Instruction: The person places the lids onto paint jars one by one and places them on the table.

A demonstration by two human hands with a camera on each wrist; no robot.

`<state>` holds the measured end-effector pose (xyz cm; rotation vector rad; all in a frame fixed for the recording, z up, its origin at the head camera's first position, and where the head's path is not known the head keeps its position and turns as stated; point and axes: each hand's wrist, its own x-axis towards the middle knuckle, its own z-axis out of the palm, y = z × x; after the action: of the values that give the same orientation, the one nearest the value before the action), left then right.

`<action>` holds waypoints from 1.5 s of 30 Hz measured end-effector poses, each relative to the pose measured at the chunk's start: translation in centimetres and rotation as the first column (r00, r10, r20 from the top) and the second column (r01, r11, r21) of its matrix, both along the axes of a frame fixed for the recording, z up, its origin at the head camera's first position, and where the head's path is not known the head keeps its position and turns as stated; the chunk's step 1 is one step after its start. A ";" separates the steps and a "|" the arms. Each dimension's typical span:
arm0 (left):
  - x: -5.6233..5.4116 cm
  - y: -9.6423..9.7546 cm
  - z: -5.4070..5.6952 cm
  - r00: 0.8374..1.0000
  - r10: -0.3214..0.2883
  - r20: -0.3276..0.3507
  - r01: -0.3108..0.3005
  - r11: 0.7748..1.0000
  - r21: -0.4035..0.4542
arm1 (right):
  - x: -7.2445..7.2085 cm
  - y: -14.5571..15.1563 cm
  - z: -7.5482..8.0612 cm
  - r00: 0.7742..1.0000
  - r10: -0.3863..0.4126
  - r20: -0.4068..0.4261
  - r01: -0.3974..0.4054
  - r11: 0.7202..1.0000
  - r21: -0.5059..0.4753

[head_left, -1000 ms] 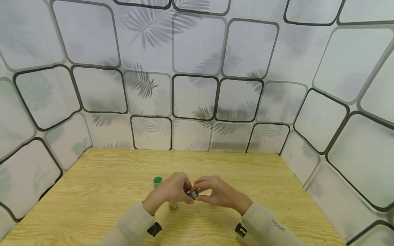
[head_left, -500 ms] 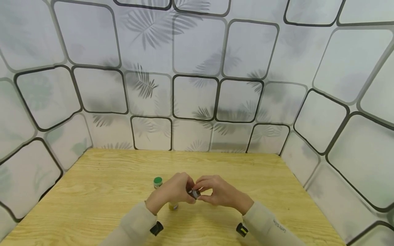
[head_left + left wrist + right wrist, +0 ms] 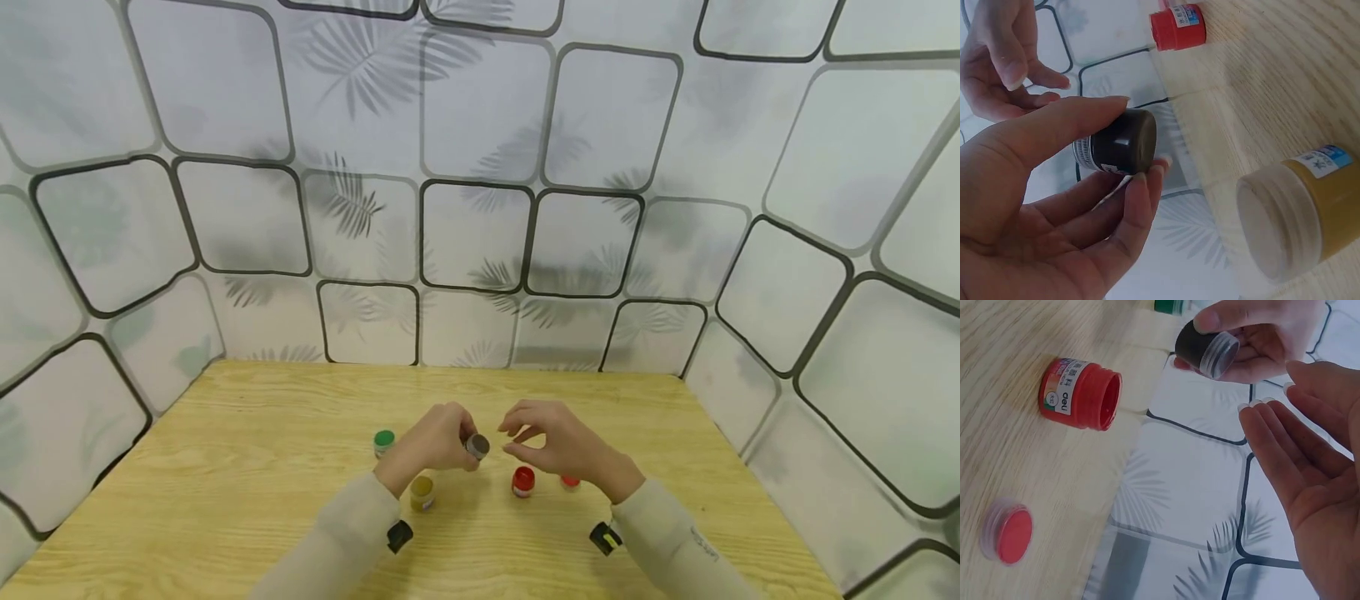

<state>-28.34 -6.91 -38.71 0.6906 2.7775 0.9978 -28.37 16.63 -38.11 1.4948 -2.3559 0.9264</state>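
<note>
My left hand (image 3: 433, 439) holds a small dark paint jar (image 3: 1127, 144) above the table, thumb on one side and fingers on the other. In the right wrist view the clear ribbed cap (image 3: 1220, 355) sits on the end of this jar. To the right of it, my right hand (image 3: 561, 440) is apart from the jar, with relaxed fingers and nothing in them. Below the hands stands an uncapped red paint jar (image 3: 1072, 395), its mouth showing. A clear lid with red inside (image 3: 1011, 532) lies on the table near the red jar.
A yellow-ochre paint jar (image 3: 422, 493) with a frosted cap stands by my left forearm. Behind that arm is a green-topped jar (image 3: 383, 442). The wooden table (image 3: 300, 400) meets a patterned white curtain (image 3: 472, 242) at the back and sides.
My right hand has come off the dark jar and moved right. The left hand has shifted slightly farther from me, still holding the jar. The red jar and its lid have come into sight.
</note>
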 end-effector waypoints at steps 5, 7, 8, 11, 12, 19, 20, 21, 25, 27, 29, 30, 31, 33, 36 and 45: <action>-1.1 0.9 -0.1 0.999 0.036 0.017 -0.036 0.999 -0.032 | 0.0 0.5 -0.1 1.000 -0.015 0.026 0.015 1.000 0.004; -1.5 1.3 -0.2 0.998 0.052 0.020 -0.050 0.997 -0.056 | 0.0 0.6 -0.2 1.000 -0.016 0.026 0.016 1.000 0.004; -1.7 1.5 -0.2 0.998 0.059 0.020 -0.057 0.996 -0.069 | -0.1 0.7 -0.2 1.000 -0.015 0.026 0.015 1.000 0.005; -2.3 2.1 -0.3 0.996 0.086 0.027 -0.082 0.991 -0.105 | -0.1 0.8 -0.3 1.000 -0.014 0.022 0.014 1.000 0.016; -2.4 2.2 -0.3 0.996 0.090 0.027 -0.087 0.990 -0.109 | -0.1 0.9 -0.3 1.000 -0.016 0.020 0.015 1.000 0.021; -3.6 3.3 -0.8 0.989 0.137 0.057 -0.130 0.984 -0.120 | 0.0 1.2 -0.3 1.000 -0.029 0.009 0.029 0.998 0.049; -3.7 3.4 -0.9 0.988 0.147 0.057 -0.138 0.982 -0.131 | 0.0 1.2 -0.3 0.999 -0.031 0.009 0.030 0.998 0.052; -3.7 3.4 -1.0 0.985 0.158 0.063 -0.148 0.979 -0.140 | -0.1 1.3 -0.4 0.999 -0.033 0.007 0.032 0.998 0.055; -3.8 3.6 -1.4 0.974 0.208 0.094 -0.189 0.966 -0.175 | -0.1 1.3 -0.4 0.999 -0.038 0.020 0.037 0.997 0.065; -3.7 3.6 -1.6 0.968 0.227 0.110 -0.205 0.962 -0.178 | -0.1 1.3 -0.5 0.999 -0.039 0.026 0.037 0.997 0.067; -3.6 3.6 -1.7 0.966 0.232 0.113 -0.210 0.961 -0.179 | -0.1 1.3 -0.5 0.999 -0.038 0.031 0.036 0.997 0.069; -3.6 3.7 -1.8 0.965 0.232 0.119 -0.209 0.962 -0.178 | -0.1 1.3 -0.6 0.999 -0.036 0.032 0.034 0.997 0.070; -3.5 3.7 -1.8 0.965 0.230 0.125 -0.206 0.962 -0.179 | 0.0 1.3 -0.6 0.999 -0.035 0.033 0.033 0.997 0.073; -3.4 3.8 -1.9 0.963 0.231 0.142 -0.203 0.962 -0.183 | 0.0 1.3 -0.7 0.999 -0.035 0.037 0.032 0.996 0.080; -3.4 4.0 -2.0 0.959 0.236 0.155 -0.205 0.960 -0.192 | 0.0 1.3 -0.7 0.998 -0.033 0.047 0.029 0.996 0.086; -2.9 4.3 -1.9 0.971 0.215 0.106 -0.186 0.956 -0.228 | 0.1 1.6 -0.8 0.994 -0.052 0.095 0.042 0.993 0.107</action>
<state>-31.24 -2.61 -40.61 0.3070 2.8234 0.7222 -28.23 18.19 -38.94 1.4551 -2.5348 0.8964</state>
